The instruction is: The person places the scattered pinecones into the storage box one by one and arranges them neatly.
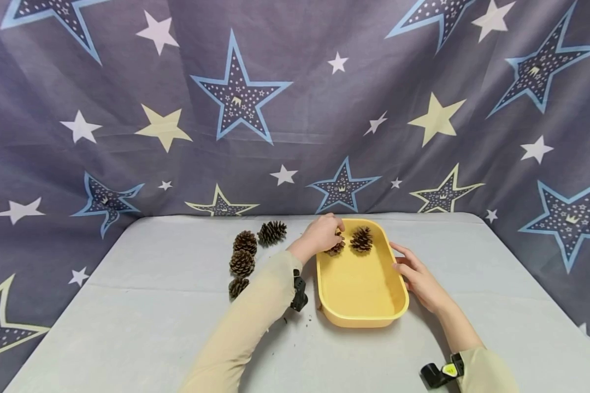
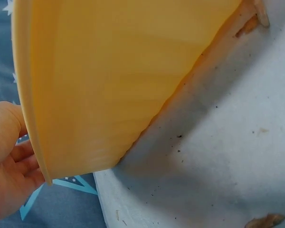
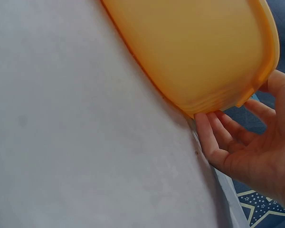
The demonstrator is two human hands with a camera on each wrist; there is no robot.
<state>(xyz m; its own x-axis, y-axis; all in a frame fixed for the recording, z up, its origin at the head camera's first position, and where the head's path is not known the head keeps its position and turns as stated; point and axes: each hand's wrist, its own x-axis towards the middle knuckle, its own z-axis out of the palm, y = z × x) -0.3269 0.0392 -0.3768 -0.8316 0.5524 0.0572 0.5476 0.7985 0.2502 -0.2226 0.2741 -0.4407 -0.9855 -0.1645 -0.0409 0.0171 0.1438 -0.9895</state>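
A yellow plastic box (image 1: 359, 319) stands on the table. At its far left corner my left hand (image 1: 320, 234) reaches over the rim and holds a pine cone (image 1: 335, 249), partly hidden by the fingers. Another pine cone (image 1: 361, 240) lies inside, just right of it. My right hand (image 1: 423, 281) grips the box's right side; in the right wrist view its thumb is at the rim and the other fingertips touch the outer wall low down. In the left wrist view, the box wall hides the left fingertips and the cone.
Left of the box, several pine cones (image 1: 242, 263) form a rough column, the nearest partly behind the left sleeve. One more pine cone (image 1: 272, 232) lies farther back. Small brown flakes (image 2: 266, 221) are scattered near the box. A star-patterned cloth (image 1: 295, 109) hangs behind the table.
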